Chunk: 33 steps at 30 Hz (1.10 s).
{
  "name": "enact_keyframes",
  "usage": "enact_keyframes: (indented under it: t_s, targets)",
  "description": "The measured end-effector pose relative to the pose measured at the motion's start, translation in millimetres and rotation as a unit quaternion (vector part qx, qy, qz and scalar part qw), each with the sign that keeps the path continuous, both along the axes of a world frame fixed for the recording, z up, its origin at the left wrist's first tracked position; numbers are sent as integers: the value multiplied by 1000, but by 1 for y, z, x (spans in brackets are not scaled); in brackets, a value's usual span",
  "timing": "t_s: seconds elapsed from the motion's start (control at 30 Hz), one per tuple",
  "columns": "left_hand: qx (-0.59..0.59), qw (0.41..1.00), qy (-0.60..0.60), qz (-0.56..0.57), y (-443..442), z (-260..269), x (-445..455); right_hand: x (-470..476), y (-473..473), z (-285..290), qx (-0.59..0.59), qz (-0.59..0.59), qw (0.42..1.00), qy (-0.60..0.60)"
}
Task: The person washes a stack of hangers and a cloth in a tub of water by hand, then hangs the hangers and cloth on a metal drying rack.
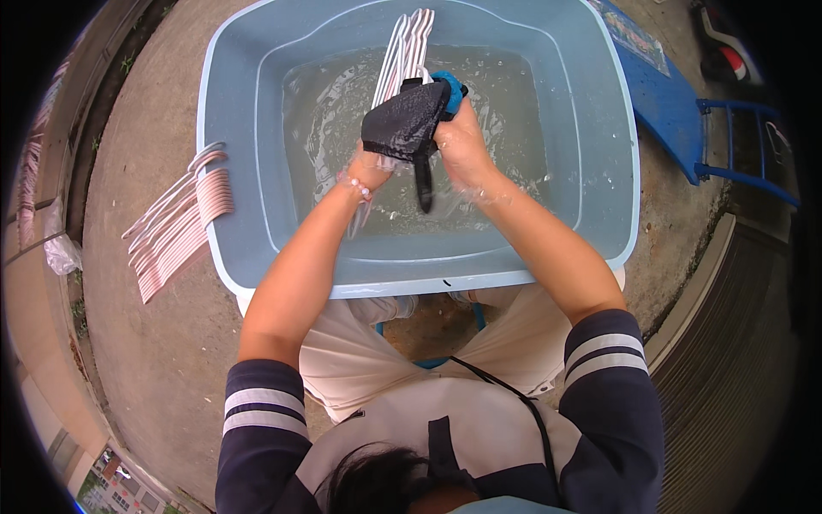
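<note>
A large light-blue plastic tub (237, 128) of cloudy water stands in front of me. Over the water, my left hand (374, 168) holds a bundle of white and pale pink hangers (406, 51), its fingers mostly hidden behind a wet black cloth (401, 125) with a dangling black strap. At the right side of that cloth, my right hand (459, 138) grips a bunched blue scrubbing cloth or sponge (454, 90); its exact kind cannot be told. Water runs off both hands.
More pink and white hangers (173, 238) hang over the tub's left rim. A blue board (661, 96) with a blue metal frame (745, 170) lies to the right. Ribbed dark panelling (719, 360) is at the lower right, and a clear plastic bag (62, 250) at the far left.
</note>
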<state>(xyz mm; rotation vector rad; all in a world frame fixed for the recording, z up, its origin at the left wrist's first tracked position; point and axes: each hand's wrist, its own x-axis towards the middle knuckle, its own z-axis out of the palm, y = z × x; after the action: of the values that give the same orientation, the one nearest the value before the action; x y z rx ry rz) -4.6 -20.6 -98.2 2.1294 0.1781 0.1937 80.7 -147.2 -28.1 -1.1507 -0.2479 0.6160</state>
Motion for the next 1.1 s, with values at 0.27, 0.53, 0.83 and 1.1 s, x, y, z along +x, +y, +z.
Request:
enact_keyframes:
  t_s: [0.27,0.53,0.83,1.1]
  targets:
    - [-204,970,125,40,-10,13,6,37,-10,8,-26,-45,982,180]
    - [-314,945,90,-23,4,45,6,84,-42,-24,143,116,958,221]
    - [-324,940,106,-25,21,48,4,80,-48,-78,112,90,930,337]
    - [-326,936,124,50,28,44,7,80,-48,-114,-394,145,906,-47]
